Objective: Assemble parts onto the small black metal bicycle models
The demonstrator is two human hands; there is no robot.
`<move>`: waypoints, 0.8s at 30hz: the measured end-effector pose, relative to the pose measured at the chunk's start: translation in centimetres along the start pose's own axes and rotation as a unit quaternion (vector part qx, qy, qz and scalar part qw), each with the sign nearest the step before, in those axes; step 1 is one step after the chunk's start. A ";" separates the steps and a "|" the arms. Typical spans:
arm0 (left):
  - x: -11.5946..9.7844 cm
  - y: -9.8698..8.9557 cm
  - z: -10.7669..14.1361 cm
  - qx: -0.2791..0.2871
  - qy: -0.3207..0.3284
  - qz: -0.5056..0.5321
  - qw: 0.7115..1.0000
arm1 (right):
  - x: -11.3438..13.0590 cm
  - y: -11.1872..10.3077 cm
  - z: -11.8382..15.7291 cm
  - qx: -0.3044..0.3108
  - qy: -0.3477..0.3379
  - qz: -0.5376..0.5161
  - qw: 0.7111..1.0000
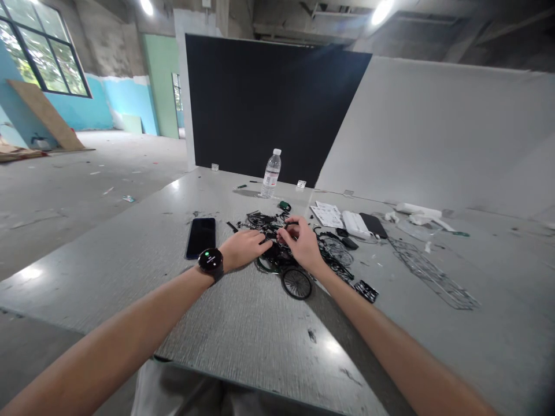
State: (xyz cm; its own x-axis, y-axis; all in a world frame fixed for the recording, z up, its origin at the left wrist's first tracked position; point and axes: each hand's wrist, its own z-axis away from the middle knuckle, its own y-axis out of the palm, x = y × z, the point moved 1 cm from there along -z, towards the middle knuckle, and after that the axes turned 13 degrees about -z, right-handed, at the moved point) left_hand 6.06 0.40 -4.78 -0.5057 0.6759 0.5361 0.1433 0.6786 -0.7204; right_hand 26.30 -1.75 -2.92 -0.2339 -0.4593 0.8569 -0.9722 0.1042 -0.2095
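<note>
A tangled pile of small black model-bicycle parts (281,255) lies on the table in front of me. My left hand (243,249), a round black watch on its wrist, reaches over the pile's left side. Its fingers are stretched out with the thumb apart, and the fingertips touch the dark pieces. Just right of it, my right hand (303,242) is bent into a pinch on a thin black part (295,223). What that part is cannot be made out. A small spoked wheel (297,283) sits at the pile's near edge, below my right hand.
A phone (202,237) lies left of the pile; a water bottle (271,174) stands behind it. To the right are printed sheets (327,214), a white box-shaped item (356,224), more spoked wheels (336,249) and an empty parts frame (429,271). A dark panel (273,104) rises behind.
</note>
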 end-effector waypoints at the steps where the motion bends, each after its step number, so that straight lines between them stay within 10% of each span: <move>1: 0.0 0.0 0.0 -0.001 0.001 -0.002 1.000 | 0.2 0.0 0.0 0.004 -0.008 0.015 1.000; 24: -0.2 -0.2 -0.4 0.006 0.008 -0.025 1.000 | -0.1 -0.3 -0.6 -0.021 -0.046 0.095 0.994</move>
State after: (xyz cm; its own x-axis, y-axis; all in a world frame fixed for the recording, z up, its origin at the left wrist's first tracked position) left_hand 6.52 0.21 -4.57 -0.4975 0.6454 0.5795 0.1074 0.7088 -0.6972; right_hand 26.65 -1.23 -2.71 -0.4141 -0.5067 0.7561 -0.9102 0.2328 -0.3425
